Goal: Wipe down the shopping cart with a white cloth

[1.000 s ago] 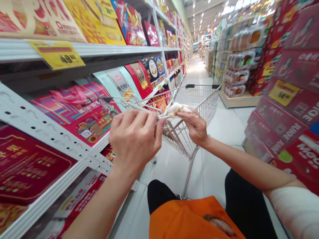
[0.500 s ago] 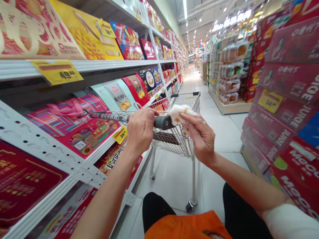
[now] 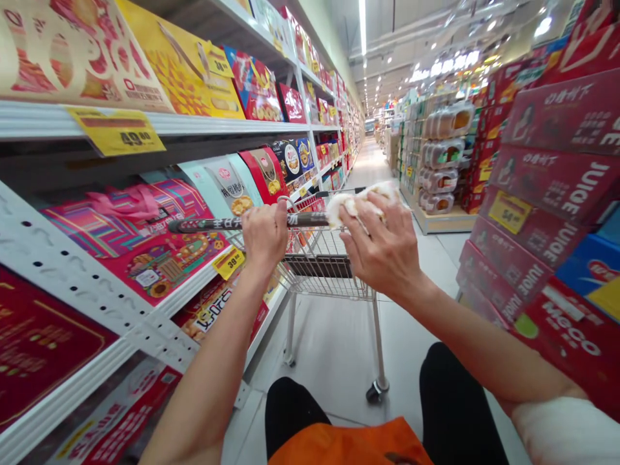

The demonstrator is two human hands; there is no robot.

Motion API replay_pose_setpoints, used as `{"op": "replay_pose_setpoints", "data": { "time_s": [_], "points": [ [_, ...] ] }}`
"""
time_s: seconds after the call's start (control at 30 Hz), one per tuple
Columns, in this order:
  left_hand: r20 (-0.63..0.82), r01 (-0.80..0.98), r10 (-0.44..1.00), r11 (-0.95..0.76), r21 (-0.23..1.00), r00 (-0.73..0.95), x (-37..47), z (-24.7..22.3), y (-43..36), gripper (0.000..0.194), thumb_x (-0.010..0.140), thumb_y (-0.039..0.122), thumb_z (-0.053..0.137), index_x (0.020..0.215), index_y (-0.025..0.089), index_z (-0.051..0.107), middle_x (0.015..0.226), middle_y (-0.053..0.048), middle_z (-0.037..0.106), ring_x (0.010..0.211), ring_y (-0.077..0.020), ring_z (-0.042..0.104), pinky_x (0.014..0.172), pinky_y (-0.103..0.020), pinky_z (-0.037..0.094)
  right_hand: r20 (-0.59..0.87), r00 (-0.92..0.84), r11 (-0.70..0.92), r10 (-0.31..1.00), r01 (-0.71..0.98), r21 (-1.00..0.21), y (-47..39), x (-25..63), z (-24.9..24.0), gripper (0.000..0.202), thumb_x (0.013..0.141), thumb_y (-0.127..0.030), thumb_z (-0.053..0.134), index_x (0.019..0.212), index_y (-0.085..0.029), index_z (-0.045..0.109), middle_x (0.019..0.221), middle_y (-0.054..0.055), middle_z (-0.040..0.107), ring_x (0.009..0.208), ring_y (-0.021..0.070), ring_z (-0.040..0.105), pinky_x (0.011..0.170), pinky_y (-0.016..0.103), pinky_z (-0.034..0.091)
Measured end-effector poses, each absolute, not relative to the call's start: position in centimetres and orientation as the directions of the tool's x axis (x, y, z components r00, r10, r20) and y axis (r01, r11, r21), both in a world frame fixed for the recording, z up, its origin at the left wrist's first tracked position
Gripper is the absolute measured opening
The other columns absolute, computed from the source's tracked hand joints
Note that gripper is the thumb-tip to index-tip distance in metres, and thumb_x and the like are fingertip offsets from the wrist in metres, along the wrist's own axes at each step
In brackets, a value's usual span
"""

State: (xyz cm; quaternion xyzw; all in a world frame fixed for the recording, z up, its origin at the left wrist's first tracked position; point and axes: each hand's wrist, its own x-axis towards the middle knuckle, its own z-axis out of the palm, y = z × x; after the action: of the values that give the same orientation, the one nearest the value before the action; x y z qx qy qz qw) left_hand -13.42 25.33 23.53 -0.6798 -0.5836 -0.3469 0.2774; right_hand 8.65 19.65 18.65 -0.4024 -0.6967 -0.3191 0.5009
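A metal shopping cart (image 3: 324,284) stands in front of me, its dark handlebar (image 3: 213,223) crossing from left to right. My left hand (image 3: 265,236) is wrapped round the middle of that bar. At the bar's right end, my right hand (image 3: 382,239) presses a white cloth (image 3: 341,210) with yellowish-brown spots over it. The fingers lie bent across the cloth, which bunches up above and beside them. Cloth and hand together hide the end of the handlebar.
White shelving (image 3: 145,316) with boxed snacks, gift packs and yellow price tags runs along the left. Stacked red drink cartons (image 3: 547,168) rise close on the right. Further back is a low display (image 3: 443,216) with plastic jars. Pale floor tiles (image 3: 334,349) lie below.
My right hand has gone from pinching the cloth beside the bar's end to covering that end with it. The left hand still grips the bar, and the cart has swung slightly.
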Motion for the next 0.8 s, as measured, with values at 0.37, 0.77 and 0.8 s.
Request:
{"op": "replay_pose_setpoints", "data": {
  "time_s": [0.37,0.77,0.8],
  "points": [
    [0.727,0.956,0.642,-0.287,-0.068,0.245,-7.0,23.8,22.6,0.052,0.106,0.044,0.021,0.1,0.021,0.068,0.102,-0.012,0.072,0.101,-0.0288,0.061,0.092,-0.044,0.038,0.923,-0.168,0.482,0.346,0.876,-0.021,22.4,6.5,18.2,0.062,0.098,-0.016,0.043,0.158,-0.03,0.039,0.149,0.007,0.06,0.141,0.0294,0.048,0.119,0.055,0.04],
    [0.689,0.997,0.724,0.062,-0.04,-0.018,-16.3,25.7,20.1,0.066,0.102,0.05,0.009,0.097,0.017,0.066,0.107,-0.019,0.073,0.105,-0.0372,0.063,0.095,-0.053,0.037,0.923,0.07,0.311,0.379,0.93,-0.199,25.2,12.4,19.6,0.033,0.104,-0.036,0.04,0.116,-0.024,0.068,0.115,0.011,0.065,0.118,0.0311,0.053,0.105,0.059,0.043],
    [0.697,0.998,0.717,0.064,-0.026,-0.027,-15.7,25.6,20.1,0.066,0.102,0.05,0.008,0.096,0.017,0.066,0.106,-0.02,0.073,0.105,-0.0378,0.064,0.096,-0.054,0.037,0.925,0.064,0.315,0.375,0.929,-0.192,25.2,10.5,19.4,0.032,0.104,-0.033,0.041,0.12,-0.023,0.067,0.118,0.011,0.064,0.119,0.0307,0.052,0.105,0.057,0.044]
  ]
}}
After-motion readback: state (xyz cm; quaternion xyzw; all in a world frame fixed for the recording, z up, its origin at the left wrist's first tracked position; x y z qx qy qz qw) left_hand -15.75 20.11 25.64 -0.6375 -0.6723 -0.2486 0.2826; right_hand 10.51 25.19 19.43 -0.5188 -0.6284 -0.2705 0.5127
